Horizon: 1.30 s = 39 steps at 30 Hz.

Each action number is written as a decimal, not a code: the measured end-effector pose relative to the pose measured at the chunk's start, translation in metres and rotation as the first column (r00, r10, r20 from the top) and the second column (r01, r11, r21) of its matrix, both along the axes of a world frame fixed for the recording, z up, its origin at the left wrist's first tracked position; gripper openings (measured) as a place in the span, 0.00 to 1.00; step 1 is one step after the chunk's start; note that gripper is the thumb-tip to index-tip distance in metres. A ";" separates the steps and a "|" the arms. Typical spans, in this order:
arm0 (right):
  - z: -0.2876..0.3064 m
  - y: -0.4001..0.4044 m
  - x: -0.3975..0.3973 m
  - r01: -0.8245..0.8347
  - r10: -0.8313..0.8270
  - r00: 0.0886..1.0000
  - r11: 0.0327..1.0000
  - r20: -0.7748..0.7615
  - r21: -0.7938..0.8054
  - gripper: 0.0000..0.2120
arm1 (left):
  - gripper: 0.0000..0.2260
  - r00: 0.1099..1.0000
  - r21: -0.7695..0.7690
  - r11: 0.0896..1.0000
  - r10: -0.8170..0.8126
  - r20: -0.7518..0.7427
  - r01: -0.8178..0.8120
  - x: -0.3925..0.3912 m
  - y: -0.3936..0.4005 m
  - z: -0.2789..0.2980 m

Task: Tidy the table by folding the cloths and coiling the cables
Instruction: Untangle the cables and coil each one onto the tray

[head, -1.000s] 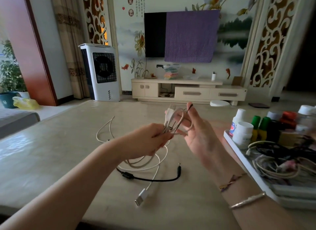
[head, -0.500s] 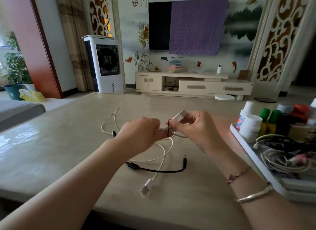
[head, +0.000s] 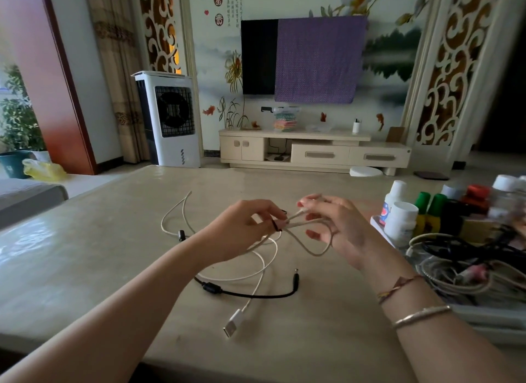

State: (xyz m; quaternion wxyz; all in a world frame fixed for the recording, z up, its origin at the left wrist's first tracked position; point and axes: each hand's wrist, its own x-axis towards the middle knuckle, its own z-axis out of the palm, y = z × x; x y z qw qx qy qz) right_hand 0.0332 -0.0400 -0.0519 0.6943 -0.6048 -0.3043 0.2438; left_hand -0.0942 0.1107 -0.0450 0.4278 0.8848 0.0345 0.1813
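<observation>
loop now hangs open; beige cable (head: 306, 231) pinched between both hands' fingers (head: 280, 216).

Dim room; daylight from far left of my grip puts a pale sheen on the worktop (head: 42, 240). Wide-angle bending warps the edges; my fingertips look slightly soft.

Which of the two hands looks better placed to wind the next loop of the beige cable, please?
Probably the right hand: the beige cable already hangs looped around its fingers, while the left hand pinches the bundle at the crossing.
</observation>
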 end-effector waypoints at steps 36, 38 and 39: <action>0.012 -0.257 0.100 0.703 -0.388 0.571 0.686 0.723 -0.187 0.13 | 0.02 0.928 0.166 0.915 -0.352 -0.120 0.368 0.129 -0.233 0.024; 0.004 -0.259 0.098 0.725 -0.285 0.559 0.623 0.778 -0.293 0.12 | 0.03 0.943 0.310 0.891 -0.315 -0.108 0.333 0.133 -0.239 0.012; 0.000 -0.260 0.095 0.725 -0.230 0.553 0.606 0.801 -0.327 0.11 | 0.03 0.947 0.388 0.864 -0.306 -0.100 0.321 0.134 -0.242 0.006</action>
